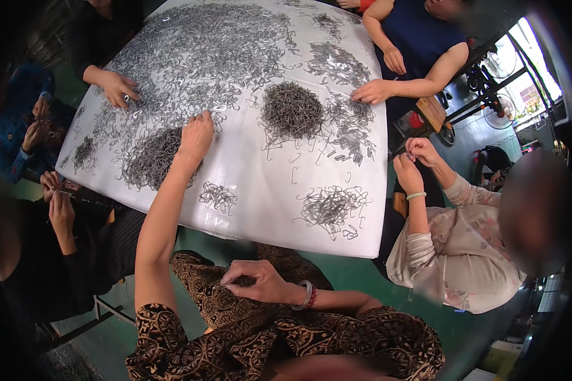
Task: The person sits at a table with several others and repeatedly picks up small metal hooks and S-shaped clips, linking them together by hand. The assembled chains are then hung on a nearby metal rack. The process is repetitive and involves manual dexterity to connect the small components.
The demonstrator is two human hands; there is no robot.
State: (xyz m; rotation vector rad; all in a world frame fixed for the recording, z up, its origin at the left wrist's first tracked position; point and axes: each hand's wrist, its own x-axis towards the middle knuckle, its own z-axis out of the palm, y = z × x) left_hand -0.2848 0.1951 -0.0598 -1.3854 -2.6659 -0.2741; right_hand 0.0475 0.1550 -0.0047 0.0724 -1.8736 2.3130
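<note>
At the far left, dark sleeves and a blue patterned sleeve [9,127] sink into the shadowed rim, and what those co-workers' hands hold is too small to make out. A co-worker's hand [119,87] rests on the white table [254,209] among scattered grey wire hooks. The left hand [196,134] reaches out over the table, palm down with fingers curled onto the edge of a dense heap of hooks [151,159]; whether it grips any is hidden under the palm. The hooks are thin, grey, bent metal pieces, tangled so single shapes blur. Below, the right hand [255,281], bracelets at the wrist, lies on the patterned lap off the table, fingertips pinched together on something too small to identify. Further right sit a round mound of hooks [292,109], a looser cluster [332,208], and a floral-sleeved co-worker [451,254], partly cut off.
</note>
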